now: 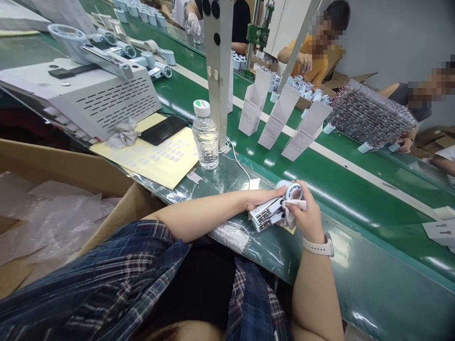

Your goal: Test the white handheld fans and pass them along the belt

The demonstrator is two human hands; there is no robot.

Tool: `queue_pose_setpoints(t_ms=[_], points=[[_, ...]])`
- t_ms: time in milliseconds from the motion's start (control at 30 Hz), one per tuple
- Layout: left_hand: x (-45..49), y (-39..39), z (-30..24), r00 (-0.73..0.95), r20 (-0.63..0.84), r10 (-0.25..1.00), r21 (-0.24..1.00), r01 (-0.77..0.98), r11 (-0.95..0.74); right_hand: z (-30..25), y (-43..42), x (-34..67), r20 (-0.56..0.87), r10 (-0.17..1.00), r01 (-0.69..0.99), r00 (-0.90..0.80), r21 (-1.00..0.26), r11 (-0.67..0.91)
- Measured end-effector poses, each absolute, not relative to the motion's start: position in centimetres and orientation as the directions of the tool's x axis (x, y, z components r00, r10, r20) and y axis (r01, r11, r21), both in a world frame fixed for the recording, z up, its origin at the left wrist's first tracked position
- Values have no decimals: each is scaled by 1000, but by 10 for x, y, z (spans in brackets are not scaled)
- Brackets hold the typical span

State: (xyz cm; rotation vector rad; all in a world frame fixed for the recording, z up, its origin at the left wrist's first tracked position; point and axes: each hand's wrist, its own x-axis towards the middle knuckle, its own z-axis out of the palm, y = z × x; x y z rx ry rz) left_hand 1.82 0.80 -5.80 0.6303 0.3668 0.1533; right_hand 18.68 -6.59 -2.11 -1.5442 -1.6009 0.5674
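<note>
My left hand (261,198) grips a small white device (275,208) with a round light-blue head (293,190) and holds it just above the plastic-covered table edge. My right hand (307,218), with a white watch (320,247) on its wrist, presses a white cloth (294,210) against the device's body. Both hands are closed around what they hold, and the two meet over the device.
A water bottle (205,135), a yellow sticker sheet (161,158) and a black phone (164,130) lie to the left. Three open white boxes (277,121) stand on the green conveyor belt (337,180). A grey machine (95,94) sits far left. Other people work across the belt.
</note>
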Motion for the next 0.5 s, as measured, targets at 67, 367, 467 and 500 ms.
queue_pose_setpoints(t_ms=[67, 367, 467, 500], points=[[17, 8, -58, 908, -310, 281, 600, -43, 799, -21, -66, 186, 252, 963, 592, 98, -792, 147], [18, 3, -62, 804, -346, 484, 730, -93, 677, -35, -64, 160, 383, 893, 569, 238, -800, 191], [21, 2, -65, 822, -319, 472, 711, -122, 692, -40, -63, 157, 440, 855, 592, 274, -778, 211], [21, 2, -65, 834, -303, 461, 697, -136, 704, -41, -62, 157, 464, 845, 601, 264, -764, 232]])
